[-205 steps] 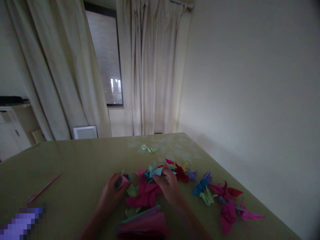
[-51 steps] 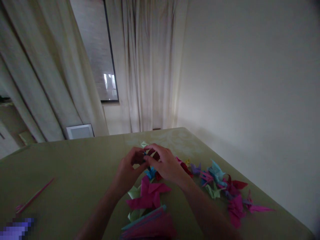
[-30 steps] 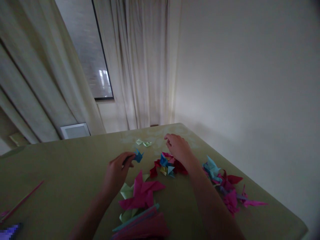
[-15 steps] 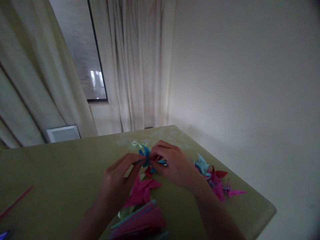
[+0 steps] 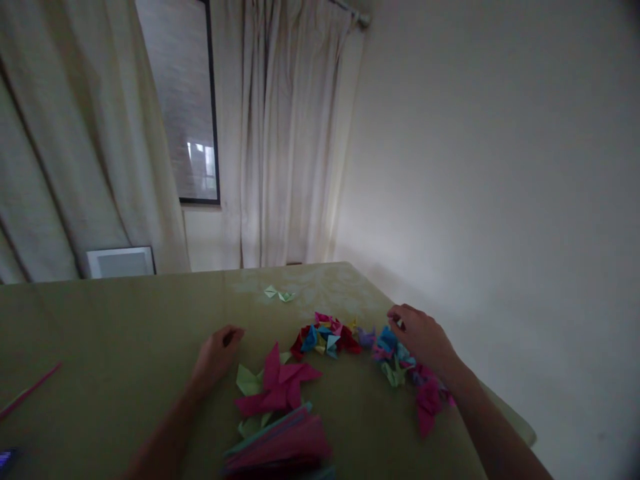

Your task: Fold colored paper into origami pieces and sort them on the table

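Observation:
My left hand [image 5: 220, 350] hovers over the table left of the pink folded pinwheel [image 5: 280, 383], its fingers curled in with nothing visible in them. At the right, my right hand [image 5: 425, 337] is just above a blue folded paper piece [image 5: 387, 339] in a pile of small paper figures. Its fingers are bent and close together; a small pale spot shows at the fingertips, and I cannot make out whether they hold anything. A green folded piece [image 5: 395, 373] and a magenta one [image 5: 427, 400] lie below that hand. Green paper points stick out from under the pinwheel.
A heap of colourful folded pieces [image 5: 325, 337] lies mid-table, with two pale green ones [image 5: 279, 294] behind. A stack of coloured paper [image 5: 283, 443] is at the front. A pink stick [image 5: 33, 390] lies far left. The wall [image 5: 500, 200] borders the table's right edge.
My hands have moved apart, the right one over to the pile at the right. The blue folded piece they held between them now appears in that pile. The central heap is uncovered.

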Tool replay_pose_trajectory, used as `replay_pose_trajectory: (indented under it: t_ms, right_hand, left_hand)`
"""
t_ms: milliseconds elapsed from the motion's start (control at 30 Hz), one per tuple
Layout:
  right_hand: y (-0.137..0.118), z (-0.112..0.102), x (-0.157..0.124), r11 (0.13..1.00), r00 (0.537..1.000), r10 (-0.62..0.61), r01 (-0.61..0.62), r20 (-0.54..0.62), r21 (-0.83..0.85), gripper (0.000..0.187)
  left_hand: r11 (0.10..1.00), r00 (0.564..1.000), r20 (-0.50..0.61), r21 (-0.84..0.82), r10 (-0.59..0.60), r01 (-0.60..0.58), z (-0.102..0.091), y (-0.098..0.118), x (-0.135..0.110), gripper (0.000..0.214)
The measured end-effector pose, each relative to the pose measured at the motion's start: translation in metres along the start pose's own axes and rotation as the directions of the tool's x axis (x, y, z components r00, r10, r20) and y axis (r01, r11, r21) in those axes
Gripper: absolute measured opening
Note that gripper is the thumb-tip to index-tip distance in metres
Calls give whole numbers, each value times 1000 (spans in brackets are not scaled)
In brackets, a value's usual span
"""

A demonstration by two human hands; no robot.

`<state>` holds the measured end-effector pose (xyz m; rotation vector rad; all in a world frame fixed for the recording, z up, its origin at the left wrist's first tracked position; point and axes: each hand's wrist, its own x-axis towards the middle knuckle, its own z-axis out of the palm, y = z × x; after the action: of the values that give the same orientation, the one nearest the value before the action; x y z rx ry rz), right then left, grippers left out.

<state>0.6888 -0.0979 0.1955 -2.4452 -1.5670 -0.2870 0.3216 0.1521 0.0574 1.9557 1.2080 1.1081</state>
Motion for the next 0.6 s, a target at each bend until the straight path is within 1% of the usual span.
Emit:
replay_pose_trajectory:
  t_ms: [33, 67, 133, 167, 233, 300, 400, 467, 533, 600]
  right_hand:
    - [-10, 1, 2, 1000, 1000, -11, 11, -8, -13, 19]
    - [-24, 3, 6, 999, 999, -49, 48, -4, -10, 20]
    - [-59, 10, 20, 983, 983, -180, 179, 36, 37, 21]
    - [-79, 17, 31, 964, 963, -259, 254, 69, 73, 21]
    - [-120, 37, 59, 930, 927, -359, 345, 111, 126, 24]
    - [-159, 64, 94, 911, 904, -403, 380, 144, 162, 31]
    - [-205, 107, 146, 914, 901, -393, 359, 185, 190, 47]
    - [-226, 133, 171, 931, 913, -346, 307, 216, 196, 49]
    - [-240, 156, 185, 950, 924, -290, 245, 248, 196, 47]
    - [-248, 174, 192, 957, 927, -258, 206, 274, 203, 46]
  left_hand:
    - [1000, 1000, -8, -4, -17, 17, 3, -6, -2, 41]
    - [1000, 999, -14, -8, -29, 28, 6, -10, -4, 43]
    - [999, 999, -26, -15, -40, 40, 10, -15, -6, 47]
    - [999, 999, -33, -17, -41, 41, 12, -15, -7, 48]
    - [999, 998, -44, -18, -38, 37, 13, -16, -8, 49]
    - [999, 998, -59, -18, -32, 31, 13, -17, -8, 51]
    - [1000, 997, -70, -18, -24, 23, 11, -16, -10, 52]
    - [1000, 998, -67, -19, -21, 20, 10, -15, -10, 52]
    - [1000, 998, -63, -19, -26, 24, 8, -16, -9, 50]
    - [999, 997, -62, -20, -37, 35, 8, -17, -9, 49]
